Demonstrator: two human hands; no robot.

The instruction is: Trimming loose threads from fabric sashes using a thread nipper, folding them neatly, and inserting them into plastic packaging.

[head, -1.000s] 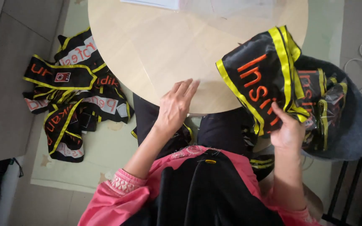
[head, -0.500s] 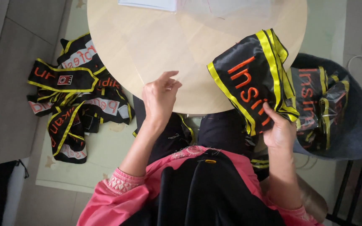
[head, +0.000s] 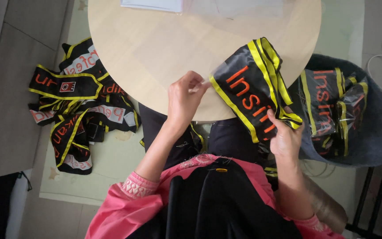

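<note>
Black satin sash [head: 253, 90] with yellow edging and orange lettering, folded, half on the near rim of the round wooden table [head: 164, 48], half past it; lower end pinched between thumb and fingers of the right hand [head: 284, 137]; upper left corner just at the fingertips of the left hand [head: 185, 97], fingers curled together as if nipping thin clear wrap there, grip too small to tell for certain; beyond the right hand's knuckles, grey bag [head: 376, 128] holding more wrapped sashes [head: 332, 110]; well left of the left hand, heap of loose sashes [head: 76, 102] on the floor.
</note>
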